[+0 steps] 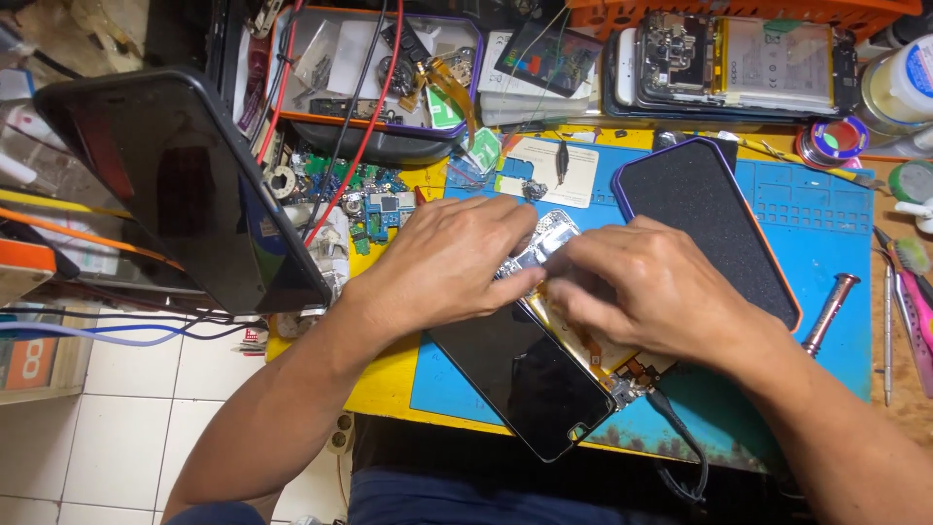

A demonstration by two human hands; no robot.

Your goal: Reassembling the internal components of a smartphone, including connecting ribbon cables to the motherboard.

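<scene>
Two hands, left hand (442,261) and right hand (646,292), press curled fingers (525,280) onto the opened phone (544,365) lying beneath them on the blue mat (826,243).

Phone screen (530,374): glossy black glass. Opened phone body (544,248): bare metal w/ shiny bits. Work mat (826,253): matt blue rubber. Black pad (714,228): rough, grainy. Tabletop (389,374): worn yellow paint.
</scene>
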